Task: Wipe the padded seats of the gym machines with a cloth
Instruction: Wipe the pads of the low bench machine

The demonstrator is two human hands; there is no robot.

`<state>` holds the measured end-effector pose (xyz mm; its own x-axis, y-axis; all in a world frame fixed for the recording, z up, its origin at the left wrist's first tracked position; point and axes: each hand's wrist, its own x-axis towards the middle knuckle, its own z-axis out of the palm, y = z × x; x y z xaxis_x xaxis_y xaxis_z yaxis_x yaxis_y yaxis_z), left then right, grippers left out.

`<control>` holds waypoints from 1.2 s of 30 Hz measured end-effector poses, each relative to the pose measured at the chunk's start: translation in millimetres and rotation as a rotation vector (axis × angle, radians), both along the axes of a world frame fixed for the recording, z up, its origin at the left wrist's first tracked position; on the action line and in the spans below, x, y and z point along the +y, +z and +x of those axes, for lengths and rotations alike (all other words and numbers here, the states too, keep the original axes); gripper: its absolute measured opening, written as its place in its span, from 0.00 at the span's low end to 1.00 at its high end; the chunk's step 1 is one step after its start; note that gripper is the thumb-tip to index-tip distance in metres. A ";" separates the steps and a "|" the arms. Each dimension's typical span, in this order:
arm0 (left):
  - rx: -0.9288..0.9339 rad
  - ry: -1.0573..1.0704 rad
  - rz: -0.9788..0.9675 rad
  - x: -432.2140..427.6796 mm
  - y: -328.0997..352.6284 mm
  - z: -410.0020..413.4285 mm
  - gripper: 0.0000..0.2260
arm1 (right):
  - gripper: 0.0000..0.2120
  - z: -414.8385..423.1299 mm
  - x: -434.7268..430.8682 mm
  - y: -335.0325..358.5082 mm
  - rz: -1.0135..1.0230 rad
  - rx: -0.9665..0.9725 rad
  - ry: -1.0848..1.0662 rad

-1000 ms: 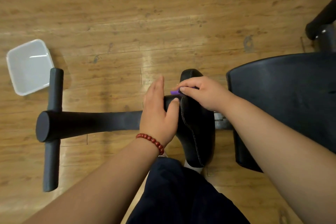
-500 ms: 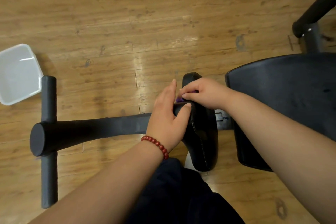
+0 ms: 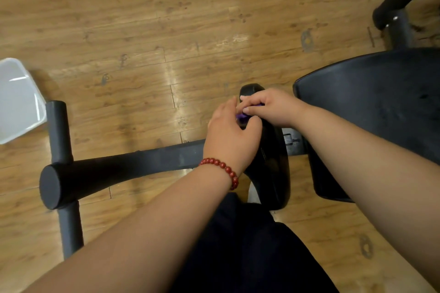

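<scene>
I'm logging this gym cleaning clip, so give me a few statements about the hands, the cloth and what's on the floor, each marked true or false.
1. The right hand presses a purple cloth onto the narrow black pad. True.
2. The left hand hangs free in the air. False: it rests against the same pad.
3. A red bead bracelet sits on the left wrist. True.
4. The white plastic tub stands on the wide black seat. False: it is on the wooden floor, far left.

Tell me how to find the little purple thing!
Find the narrow black pad in the middle, left of the big black seat. Both hands meet at its far end. The purple cloth peeks out between their fingers, the only purple thing there.
</scene>
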<state>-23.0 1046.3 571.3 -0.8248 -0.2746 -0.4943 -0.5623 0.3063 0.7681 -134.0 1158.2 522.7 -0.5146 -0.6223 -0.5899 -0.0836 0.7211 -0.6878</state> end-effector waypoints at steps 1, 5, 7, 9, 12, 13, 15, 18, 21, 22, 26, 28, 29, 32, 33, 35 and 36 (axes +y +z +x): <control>-0.009 -0.003 -0.017 -0.6 -1.2 -2.3 0.24 | 0.10 1.4 -0.1 -2.4 -0.005 0.000 -0.020; -0.038 -0.009 -0.006 -0.8 -4.8 -4.6 0.25 | 0.09 8.4 9.0 -0.1 -0.094 -0.061 -0.091; -0.043 0.007 0.044 -1.3 -5.6 -4.2 0.25 | 0.09 9.6 14.7 -0.6 -0.145 -0.080 -0.079; -0.058 0.017 0.092 -2.8 -4.9 -6.0 0.23 | 0.09 6.0 16.1 -5.8 -0.155 -0.063 -0.045; -0.095 0.025 0.160 -4.8 -3.2 -12.7 0.14 | 0.10 -7.8 8.4 -15.9 -0.096 0.033 0.088; -0.104 0.026 0.174 -5.3 -1.6 -15.5 0.12 | 0.11 -13.4 4.8 -19.9 -0.088 0.078 0.125; -0.117 0.035 0.193 -6.7 -1.0 -18.2 0.14 | 0.11 -21.0 -0.3 -30.7 -0.090 0.154 0.121; -0.147 0.055 0.165 -12.2 -5.5 -20.7 0.23 | 0.11 -20.5 1.5 -40.0 -0.110 0.172 0.073; -0.197 0.023 0.138 -21.7 -12.6 -32.5 0.26 | 0.15 -11.5 17.6 -34.1 -0.220 0.006 -0.009; -0.230 0.007 0.155 -23.5 -12.7 -38.3 0.26 | 0.15 -10.1 22.9 -32.0 -0.254 -0.040 -0.026; -0.378 -0.079 0.247 -20.0 -16.4 -55.1 0.09 | 0.12 -14.2 23.1 -44.7 -0.241 0.078 -0.053; -0.398 -0.145 0.198 -17.0 -17.0 -56.7 0.03 | 0.11 -19.6 14.2 -53.3 -0.211 0.156 -0.117; -0.397 -0.163 0.168 -16.8 -17.3 -56.0 0.02 | 0.11 -22.8 8.9 -56.1 -0.198 0.172 -0.162; -0.349 -0.135 0.179 -18.6 -17.1 -52.2 0.11 | 0.12 -31.7 -1.6 -59.9 -0.165 0.164 -0.255; -0.340 -0.117 0.202 -18.9 -16.3 -51.9 0.11 | 0.12 -31.9 -1.7 -59.2 -0.170 0.171 -0.257; -0.344 -0.108 0.224 -19.2 -19.2 -50.5 0.08 | 0.11 -26.0 3.7 -56.0 -0.202 0.187 -0.230; -0.346 -0.115 0.231 -19.4 -21.6 -50.2 0.08 | 0.11 -21.1 8.7 -55.0 -0.231 0.192 -0.213</control>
